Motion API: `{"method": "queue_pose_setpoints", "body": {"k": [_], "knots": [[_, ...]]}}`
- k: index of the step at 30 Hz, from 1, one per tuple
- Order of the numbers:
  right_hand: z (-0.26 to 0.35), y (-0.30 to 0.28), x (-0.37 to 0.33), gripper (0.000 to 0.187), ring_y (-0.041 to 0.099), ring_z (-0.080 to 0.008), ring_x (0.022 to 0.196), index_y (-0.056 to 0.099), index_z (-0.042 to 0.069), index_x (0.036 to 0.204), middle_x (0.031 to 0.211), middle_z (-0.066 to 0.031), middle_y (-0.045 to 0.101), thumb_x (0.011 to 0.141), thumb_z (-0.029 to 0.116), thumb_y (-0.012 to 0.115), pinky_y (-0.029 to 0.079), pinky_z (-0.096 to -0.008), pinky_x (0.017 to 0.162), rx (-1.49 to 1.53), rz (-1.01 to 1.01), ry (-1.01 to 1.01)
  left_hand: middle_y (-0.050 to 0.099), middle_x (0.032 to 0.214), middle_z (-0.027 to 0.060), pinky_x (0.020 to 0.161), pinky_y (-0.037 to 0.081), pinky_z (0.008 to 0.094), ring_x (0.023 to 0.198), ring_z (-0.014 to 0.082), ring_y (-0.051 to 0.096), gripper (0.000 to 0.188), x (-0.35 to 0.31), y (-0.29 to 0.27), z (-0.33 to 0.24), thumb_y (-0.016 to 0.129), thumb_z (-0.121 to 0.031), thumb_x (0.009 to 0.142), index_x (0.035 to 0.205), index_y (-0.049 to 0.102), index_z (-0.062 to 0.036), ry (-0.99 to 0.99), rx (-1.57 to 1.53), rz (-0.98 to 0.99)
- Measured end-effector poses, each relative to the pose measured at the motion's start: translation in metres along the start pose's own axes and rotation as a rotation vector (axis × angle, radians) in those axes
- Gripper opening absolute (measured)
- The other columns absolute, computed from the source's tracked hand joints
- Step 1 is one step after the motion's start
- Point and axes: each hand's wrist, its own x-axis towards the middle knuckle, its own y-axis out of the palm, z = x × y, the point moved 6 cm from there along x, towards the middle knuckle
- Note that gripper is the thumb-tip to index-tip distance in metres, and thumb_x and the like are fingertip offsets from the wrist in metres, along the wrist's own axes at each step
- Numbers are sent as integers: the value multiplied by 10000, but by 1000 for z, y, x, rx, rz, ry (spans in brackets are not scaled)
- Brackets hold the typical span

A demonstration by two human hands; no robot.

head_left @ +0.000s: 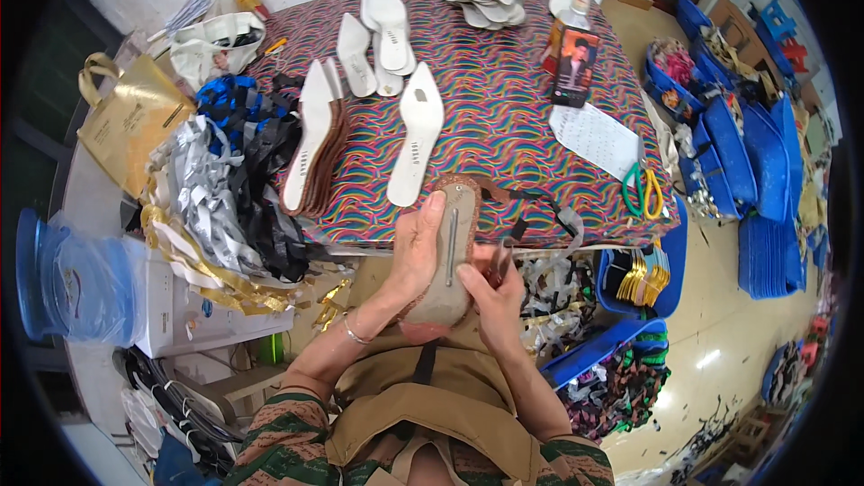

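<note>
Upright before my body, near the table's front edge, is a tan shoe insole board [443, 283] with a grey metal shank down its middle and a brown glittery rim. My left hand [418, 241] is wrapped round its left edge, thumb pressed on the face near the upper end. My right hand [492, 290] pinches the right edge, thumb on the board beside the shank. A dark, shiny piece [501, 261] shows at my right fingers; I cannot tell whether it is a strap or a tool. A brown strap [515, 195] trails from the upper end onto the table.
White insoles [418, 130] and a brown-edged stack [310, 148] lie on the patterned table [504, 126]. Strap bundles [202, 166] hang at the left. Scissors [643, 191], paper [596, 138], a bottle [574, 13] and a phone [574, 67] are at the right. Blue baskets [621, 351] stand below.
</note>
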Motion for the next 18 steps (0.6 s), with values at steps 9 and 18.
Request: {"method": "queue_pose_setpoints", "body": {"k": [9, 18], "knots": [[95, -5, 1, 157, 536, -226, 524, 612, 21, 797, 599, -99, 514, 745, 48, 758, 405, -339, 488, -1015, 320, -677, 659, 1145, 227, 1056, 394, 461, 1176, 304, 582, 584, -14, -29, -45, 437, -491, 996, 985, 698, 32, -176, -589, 664], [71, 39, 16, 262, 599, -155, 647, 605, -21, 1065, 759, -48, 581, 840, 78, 699, 478, -275, 554, -1167, 458, -1071, 523, 1347, 151, 1066, 353, 322, 1253, 188, 482, 876, -32, -63, -57, 779, -68, 712, 1464, 331, -21, -59, 326, 555]]}}
